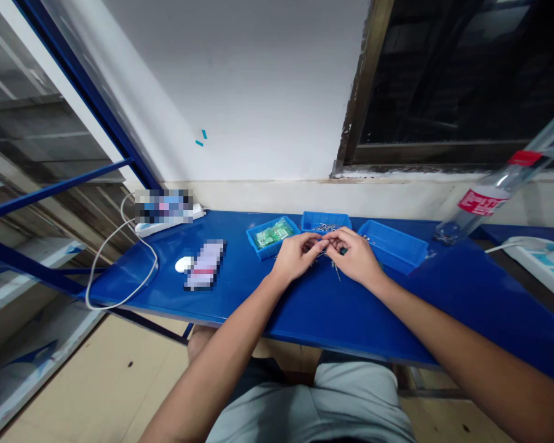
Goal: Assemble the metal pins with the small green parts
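My left hand (298, 253) and my right hand (352, 252) meet over the table, thumbs and fingertips pinched together. Whatever they pinch is too small and too covered by the fingers to name. Thin metal pieces (336, 269) like wire leads show just below the fingers, and a bit of green peeks out by my right fingers. Right behind the hands stands a blue bin (327, 218) with several thin metal parts in it. Green circuit boards (274, 232) fill another blue bin (261, 251), left of my left hand.
A third blue bin (394, 243) stands right of my hands. Further right are a tilted plastic bottle (482, 200) and a white power strip (542, 261). A blurred-out phone-like object (205, 264), a white disc (183, 264) and a looped white cable (88, 286) lie left.
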Demonstrator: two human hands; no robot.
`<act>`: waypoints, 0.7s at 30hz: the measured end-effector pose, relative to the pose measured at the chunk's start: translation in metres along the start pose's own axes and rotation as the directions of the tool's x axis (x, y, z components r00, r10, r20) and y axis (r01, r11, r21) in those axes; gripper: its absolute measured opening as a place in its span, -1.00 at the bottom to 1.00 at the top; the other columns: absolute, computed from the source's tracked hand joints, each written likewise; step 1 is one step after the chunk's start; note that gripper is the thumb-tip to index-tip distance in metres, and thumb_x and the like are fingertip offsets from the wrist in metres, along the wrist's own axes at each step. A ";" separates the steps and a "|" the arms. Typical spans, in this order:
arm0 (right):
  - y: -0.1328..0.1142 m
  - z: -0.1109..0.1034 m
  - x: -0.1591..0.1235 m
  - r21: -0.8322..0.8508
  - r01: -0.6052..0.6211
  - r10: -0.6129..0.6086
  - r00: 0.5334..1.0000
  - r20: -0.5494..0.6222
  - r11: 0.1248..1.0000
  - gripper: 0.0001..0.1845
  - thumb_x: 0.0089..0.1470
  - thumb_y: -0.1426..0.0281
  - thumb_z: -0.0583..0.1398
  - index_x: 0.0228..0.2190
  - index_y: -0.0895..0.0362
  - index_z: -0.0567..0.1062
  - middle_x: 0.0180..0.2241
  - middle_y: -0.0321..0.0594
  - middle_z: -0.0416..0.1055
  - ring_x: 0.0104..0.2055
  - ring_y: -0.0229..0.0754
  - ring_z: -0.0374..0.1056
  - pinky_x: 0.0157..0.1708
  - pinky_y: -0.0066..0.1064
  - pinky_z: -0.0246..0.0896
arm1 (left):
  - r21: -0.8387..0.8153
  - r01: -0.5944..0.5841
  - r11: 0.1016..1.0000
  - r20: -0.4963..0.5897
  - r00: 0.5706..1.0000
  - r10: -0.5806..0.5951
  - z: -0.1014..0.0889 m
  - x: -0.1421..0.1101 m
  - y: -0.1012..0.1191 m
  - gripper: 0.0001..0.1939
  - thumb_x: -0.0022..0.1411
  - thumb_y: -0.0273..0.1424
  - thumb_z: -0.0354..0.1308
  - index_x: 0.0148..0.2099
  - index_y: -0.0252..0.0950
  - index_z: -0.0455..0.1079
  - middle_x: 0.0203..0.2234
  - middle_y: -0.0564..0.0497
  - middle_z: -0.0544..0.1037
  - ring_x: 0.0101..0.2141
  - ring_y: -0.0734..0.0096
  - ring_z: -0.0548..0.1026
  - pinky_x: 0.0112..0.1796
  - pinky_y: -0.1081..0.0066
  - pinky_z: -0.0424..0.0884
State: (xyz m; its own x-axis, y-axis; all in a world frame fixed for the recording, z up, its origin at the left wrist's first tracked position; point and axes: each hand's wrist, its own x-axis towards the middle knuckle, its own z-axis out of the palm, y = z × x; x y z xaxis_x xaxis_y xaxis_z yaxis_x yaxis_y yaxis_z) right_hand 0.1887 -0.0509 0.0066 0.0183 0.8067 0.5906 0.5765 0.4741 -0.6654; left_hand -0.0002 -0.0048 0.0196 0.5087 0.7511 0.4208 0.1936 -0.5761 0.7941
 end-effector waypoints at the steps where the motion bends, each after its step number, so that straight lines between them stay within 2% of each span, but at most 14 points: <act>1: 0.001 0.000 0.000 0.025 -0.022 0.021 1.000 0.002 0.999 -0.85 0.17 0.42 0.23 -0.22 0.06 0.60 -0.25 -0.18 0.51 -0.34 -0.14 0.47 -0.28 -0.27 0.48 | 0.064 -0.015 0.998 0.012 1.000 0.014 -0.001 0.000 0.002 -0.63 0.44 -0.13 0.19 0.06 -0.29 0.59 -0.15 -0.10 0.73 -0.23 0.26 0.67 -0.19 0.38 0.54; 4: 0.003 -0.001 -0.001 0.046 -0.017 0.015 0.999 0.036 0.999 -0.85 0.17 0.42 0.25 -0.20 0.04 0.60 -0.21 -0.20 0.55 -0.29 -0.12 0.51 -0.21 -0.25 0.50 | 0.145 -0.027 0.989 0.055 0.998 0.019 -0.004 -0.001 0.002 -0.61 0.47 -0.11 0.15 0.03 -0.28 0.63 -0.16 -0.08 0.73 -0.27 0.27 0.66 -0.24 0.41 0.50; 8: 0.004 0.000 -0.002 0.053 0.021 -0.024 0.998 0.058 0.998 -0.83 0.19 0.42 0.23 -0.20 0.02 0.61 -0.17 -0.19 0.58 -0.18 -0.08 0.55 -0.11 -0.22 0.52 | 0.146 -0.016 0.989 0.064 0.998 0.006 -0.003 0.000 -0.005 -0.68 0.45 -0.19 0.19 0.05 -0.25 0.63 -0.14 -0.05 0.74 -0.28 0.29 0.67 -0.25 0.43 0.50; 14: 0.002 0.002 -0.003 0.154 -0.124 0.115 0.991 0.062 0.980 -0.86 0.21 0.33 0.28 -0.19 0.05 0.61 -0.20 -0.17 0.64 -0.21 -0.06 0.60 -0.13 -0.20 0.55 | 0.208 -0.056 0.976 0.028 0.998 0.051 -0.003 0.002 -0.012 -0.83 0.35 -0.36 0.31 -0.05 -0.25 0.66 -0.23 -0.02 0.74 -0.32 0.35 0.65 -0.23 0.43 0.51; 17: 0.003 0.004 -0.003 0.164 -0.154 0.144 0.987 0.073 0.974 -0.83 0.18 0.28 0.32 -0.21 0.07 0.61 -0.23 -0.15 0.64 -0.23 -0.06 0.59 -0.16 -0.20 0.55 | 0.233 -0.072 0.970 0.013 0.997 0.071 -0.003 0.002 -0.012 -0.90 0.28 -0.42 0.36 -0.14 -0.27 0.65 -0.29 -0.01 0.73 -0.34 0.37 0.63 -0.23 0.43 0.51; 19: 0.004 0.005 -0.003 0.168 -0.162 0.152 0.986 0.074 0.972 -0.82 0.16 0.28 0.32 -0.19 0.08 0.60 -0.24 -0.15 0.63 -0.23 -0.07 0.58 -0.17 -0.21 0.54 | 0.210 -0.073 0.975 -0.014 0.997 0.078 -0.002 0.002 -0.013 -0.86 0.26 -0.49 0.37 -0.11 -0.27 0.63 -0.29 0.00 0.72 -0.33 0.39 0.63 -0.24 0.44 0.52; 21: 0.005 0.005 -0.003 0.176 -0.160 0.149 0.986 0.075 0.971 -0.79 0.15 0.30 0.32 -0.16 0.09 0.59 -0.25 -0.14 0.61 -0.22 -0.08 0.56 -0.18 -0.23 0.54 | 0.143 -0.072 0.987 -0.032 0.997 0.077 -0.001 0.002 -0.013 -0.72 0.26 -0.54 0.33 0.02 -0.26 0.56 -0.26 0.01 0.71 -0.31 0.41 0.64 -0.23 0.45 0.53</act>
State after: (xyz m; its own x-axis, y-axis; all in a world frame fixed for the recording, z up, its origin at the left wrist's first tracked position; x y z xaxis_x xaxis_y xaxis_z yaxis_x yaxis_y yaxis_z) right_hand 0.1874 -0.0492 -0.0012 0.0427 0.8927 0.4487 0.4135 0.3930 -0.8213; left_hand -0.0028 0.0043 0.0103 0.4947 0.7145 0.4947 0.2746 -0.6686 0.6911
